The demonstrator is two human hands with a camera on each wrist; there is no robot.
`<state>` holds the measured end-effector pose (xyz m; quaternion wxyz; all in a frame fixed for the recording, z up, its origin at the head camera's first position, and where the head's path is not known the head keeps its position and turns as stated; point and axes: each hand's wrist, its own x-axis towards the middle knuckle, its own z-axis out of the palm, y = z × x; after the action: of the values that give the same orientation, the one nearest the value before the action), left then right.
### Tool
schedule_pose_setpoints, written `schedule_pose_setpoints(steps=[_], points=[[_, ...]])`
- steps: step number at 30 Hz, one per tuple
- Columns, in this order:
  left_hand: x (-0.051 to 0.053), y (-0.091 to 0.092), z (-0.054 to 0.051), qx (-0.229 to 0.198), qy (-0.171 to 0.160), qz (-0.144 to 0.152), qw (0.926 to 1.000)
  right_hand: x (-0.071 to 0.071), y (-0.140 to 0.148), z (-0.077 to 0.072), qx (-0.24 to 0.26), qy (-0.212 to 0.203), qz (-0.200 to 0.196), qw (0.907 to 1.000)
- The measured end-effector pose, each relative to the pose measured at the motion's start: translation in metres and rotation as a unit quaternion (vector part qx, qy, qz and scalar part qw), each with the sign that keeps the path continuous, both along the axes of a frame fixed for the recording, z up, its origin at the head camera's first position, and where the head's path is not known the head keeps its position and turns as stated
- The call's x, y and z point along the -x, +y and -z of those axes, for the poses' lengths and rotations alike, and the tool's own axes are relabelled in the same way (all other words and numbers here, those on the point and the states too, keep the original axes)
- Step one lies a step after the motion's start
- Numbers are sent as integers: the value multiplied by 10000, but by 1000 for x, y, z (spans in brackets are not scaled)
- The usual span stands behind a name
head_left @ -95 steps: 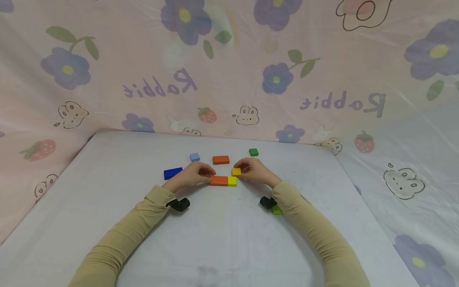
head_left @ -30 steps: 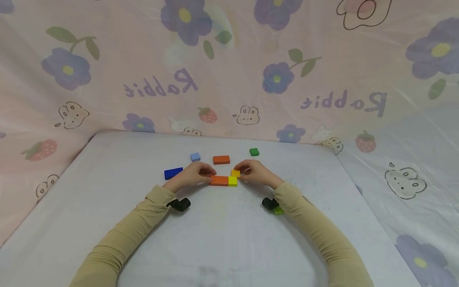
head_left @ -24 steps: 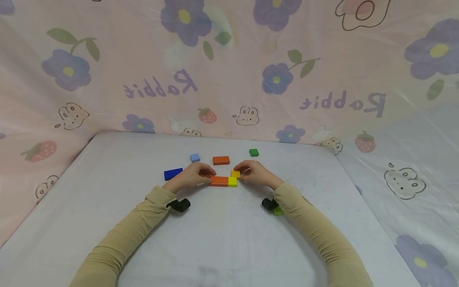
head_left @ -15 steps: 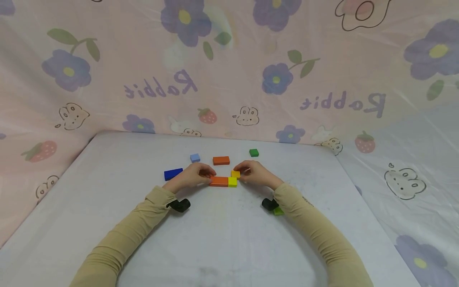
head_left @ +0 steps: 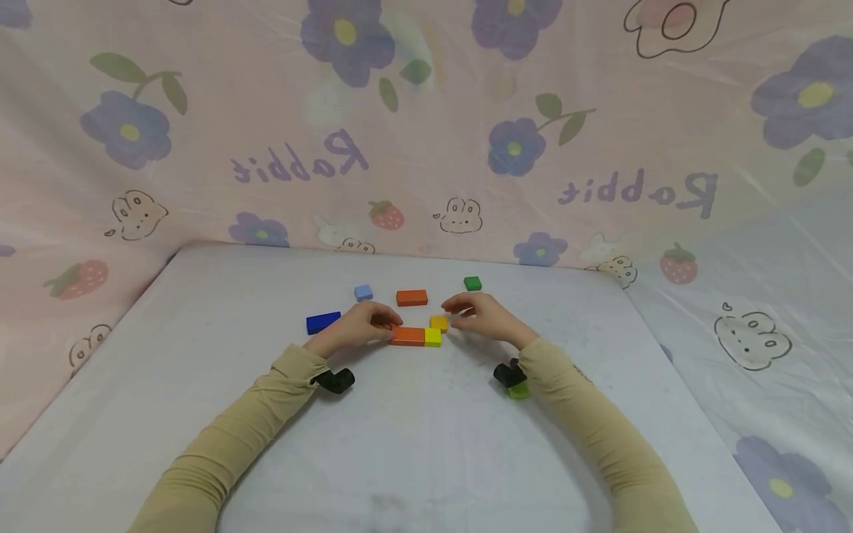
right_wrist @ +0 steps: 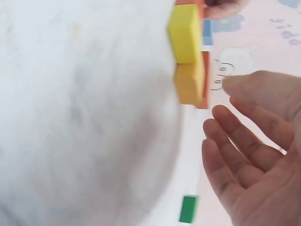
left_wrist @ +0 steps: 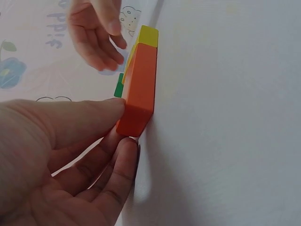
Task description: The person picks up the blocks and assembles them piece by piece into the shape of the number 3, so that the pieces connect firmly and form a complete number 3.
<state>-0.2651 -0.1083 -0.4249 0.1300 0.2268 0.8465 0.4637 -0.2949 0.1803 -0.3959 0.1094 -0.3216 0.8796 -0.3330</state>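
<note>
My left hand (head_left: 356, 326) pinches the left end of a long orange block (head_left: 408, 337), its thumb on one side in the left wrist view. A bright yellow block (head_left: 432, 337) touches the orange block's right end. Behind it sits an amber block (head_left: 439, 323), which touches the yellow one in the right wrist view. Just right of the amber block, my right hand (head_left: 489, 318) is held with parted fingers and nothing in them. In the right wrist view a gap shows between those fingertips and the amber block (right_wrist: 189, 84).
Farther back lie a light blue block (head_left: 363, 292), a red-orange block (head_left: 412, 297) and a green block (head_left: 472, 283). A dark blue block (head_left: 323, 323) is left of my left hand. Near my right wrist is a lime block (head_left: 518, 391), partly covered. A patterned curtain (head_left: 426, 148) stands behind the table.
My right hand has let go of the amber block and moved slightly right. Over the earlier frames the amber block shifted a little toward the yellow one. My left hand keeps its place.
</note>
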Motion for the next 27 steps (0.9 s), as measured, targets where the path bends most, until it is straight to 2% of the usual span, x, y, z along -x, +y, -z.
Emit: schedule_pose_setpoints(steps=[14,19,27], points=[[0,0,2,9,23,-6,10000,-21,46,-31,780,-12,91,9969],[0,2,0,60,-26,-37,10000,-29,70,-32,673,99,25,9977],[-1,1,0,109,-38,-76,9999,-41,100,-27,532,-382,-44,9978]])
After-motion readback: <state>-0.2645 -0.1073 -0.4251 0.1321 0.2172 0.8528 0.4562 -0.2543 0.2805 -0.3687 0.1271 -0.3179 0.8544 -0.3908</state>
